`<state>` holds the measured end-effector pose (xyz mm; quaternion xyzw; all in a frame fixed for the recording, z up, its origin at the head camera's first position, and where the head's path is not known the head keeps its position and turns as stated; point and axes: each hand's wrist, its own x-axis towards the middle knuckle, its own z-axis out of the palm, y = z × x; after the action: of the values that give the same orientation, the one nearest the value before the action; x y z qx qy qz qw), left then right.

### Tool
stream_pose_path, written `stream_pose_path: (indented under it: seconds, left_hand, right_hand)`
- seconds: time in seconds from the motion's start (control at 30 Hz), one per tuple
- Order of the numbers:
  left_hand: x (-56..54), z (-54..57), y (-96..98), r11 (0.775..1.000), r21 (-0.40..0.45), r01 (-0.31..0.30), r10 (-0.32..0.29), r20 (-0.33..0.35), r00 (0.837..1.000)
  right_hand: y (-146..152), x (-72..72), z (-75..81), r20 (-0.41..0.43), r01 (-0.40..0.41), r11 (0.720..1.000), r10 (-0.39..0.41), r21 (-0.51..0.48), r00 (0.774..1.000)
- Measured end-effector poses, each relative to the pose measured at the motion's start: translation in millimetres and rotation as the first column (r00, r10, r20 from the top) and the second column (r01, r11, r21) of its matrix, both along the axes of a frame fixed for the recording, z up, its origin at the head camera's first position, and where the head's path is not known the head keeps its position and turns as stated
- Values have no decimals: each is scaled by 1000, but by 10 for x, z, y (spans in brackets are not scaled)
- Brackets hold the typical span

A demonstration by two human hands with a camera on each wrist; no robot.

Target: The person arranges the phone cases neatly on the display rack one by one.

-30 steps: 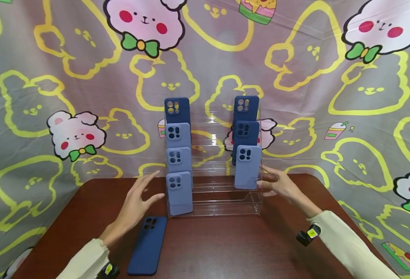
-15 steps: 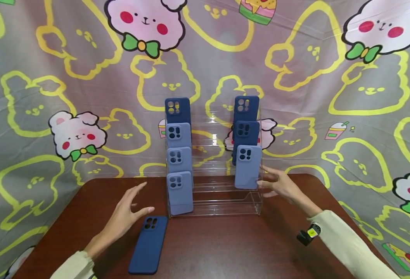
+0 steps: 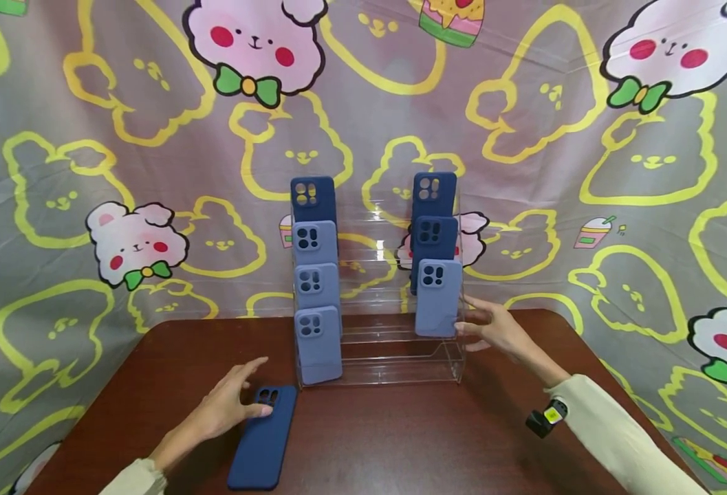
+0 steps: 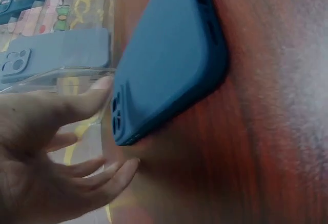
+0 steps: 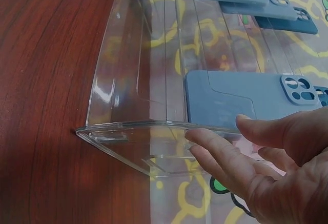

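Note:
A dark blue phone case (image 3: 263,440) lies on the table, camera cutouts at its far end. My left hand (image 3: 217,405) is at that end, thumb overlapping the cutouts in the head view and fingers spread past the top edge; the left wrist view shows a gap between thumb and fingers beside the case (image 4: 164,55). A clear acrylic stand (image 3: 400,375) holds phone cases in two columns. My right hand (image 3: 499,333) is at its right side, fingers extended along the side panel, thumb tip by the lowest light blue case (image 3: 437,309) of that column.
In the left column a dark blue case (image 3: 313,199) sits above light blue ones, the lowest being a light blue case (image 3: 318,354). The right column has dark blue cases, among them an upper one (image 3: 434,196). A patterned cloth (image 3: 524,172) hangs behind the brown table (image 3: 388,440).
My left hand has moved away from the stand's left side, back and down to the dark blue phone case on the table. My right hand has stayed at the stand's right side.

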<state>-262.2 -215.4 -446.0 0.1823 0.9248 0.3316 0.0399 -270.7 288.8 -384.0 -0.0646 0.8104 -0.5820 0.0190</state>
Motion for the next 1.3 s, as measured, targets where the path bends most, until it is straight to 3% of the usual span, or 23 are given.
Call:
stream_pose_path:
  seconds: [0.13, 0.33, 0.5, 0.6, 0.67, 0.77, 0.87, 0.97, 1.07, 1.17, 1.3]
  left_hand:
    - [-3, -70, 0, 993, -116, 16, -5, 92, 996]
    - [-17, -75, 46, 976, -212, 56, -41, 71, 997]
    - [-4, -61, 50, 980, -197, 12, -5, 37, 999]
    - [4, -55, 43, 989, -146, -36, 42, 41, 998]
    - [7, -49, 14, 995, -80, -62, 70, 99, 993]
    - [3, -37, -55, 995, 45, -89, 76, 227, 971]
    - [-18, -32, -124, 983, 162, -89, 35, 311, 950]
    - [-31, -28, -172, 968, 245, -60, -23, 323, 946]
    - [-33, -16, -215, 946, 323, -28, -92, 350, 932]
    - [-43, 1, -239, 932, 362, -23, -128, 389, 912]
    - [-77, 30, -247, 926, 374, -45, -131, 434, 891]
  right_hand:
    - [3, 6, -23, 5, -6, 1000, 6, 4, 1000]
    - [19, 31, -68, 22, 0, 1000, 0, 7, 1000]
    - [31, 7, -78, 8, 6, 1000, -6, 11, 1000]
    - [34, 1, -70, -5, 3, 1000, -3, 16, 1000]
    - [30, 1, -68, -11, -3, 1000, 3, 17, 1000]
    - [26, 9, -63, -12, -8, 1000, 8, 0, 1000]
    - [34, 16, -43, -19, -14, 1000, 14, -4, 1000]
    - [44, 10, -25, -28, -21, 1000, 21, -3, 999]
    - [39, -2, -34, -25, -12, 1000, 12, 5, 1000]
    - [34, -2, -48, -26, -13, 1000, 13, 14, 1000]
    - [33, 0, -51, -31, -20, 1000, 21, 12, 999]
